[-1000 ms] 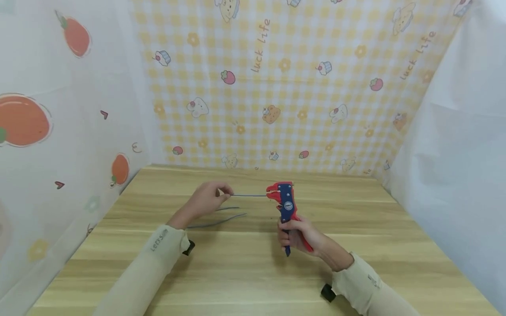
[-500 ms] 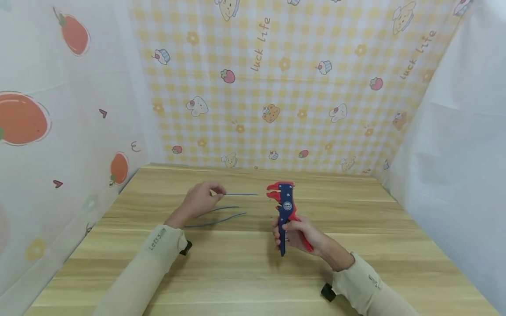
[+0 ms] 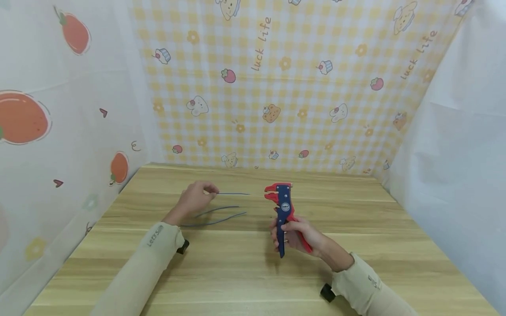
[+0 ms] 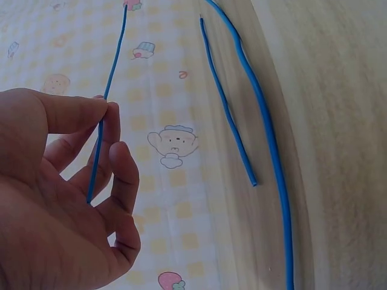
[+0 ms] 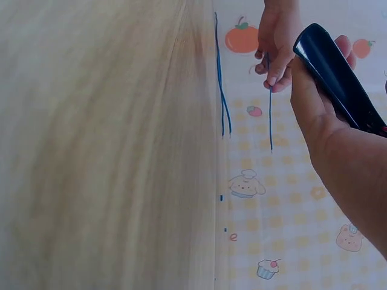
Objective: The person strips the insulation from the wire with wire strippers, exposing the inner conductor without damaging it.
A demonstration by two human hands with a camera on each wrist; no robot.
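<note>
Between thumb and forefinger, my left hand (image 3: 195, 196) pinches a blue wire (image 3: 234, 193) above the table. The wire's free end points right, toward the tool but apart from it; a thin, paler tip shows in the right wrist view. A red and dark blue wire stripper (image 3: 283, 204) stands upright in my right hand (image 3: 301, 237), which grips its handles. Its red jaws face left with a gap between them, and the handles are spread. Two more blue wires, one (image 4: 227, 109) shorter-looking in the left wrist view and another (image 4: 266, 115) nearer, lie on the table.
The wooden table (image 3: 245, 272) ends at a yellow checked cloth (image 3: 288, 87) behind and white cloths at both sides. Tiny blue bits (image 5: 221, 198) lie on the table in the right wrist view.
My left hand has drawn the wire leftward out of the stripper's jaws. The stripper's handles have spread apart, and the tool has shifted slightly left.
</note>
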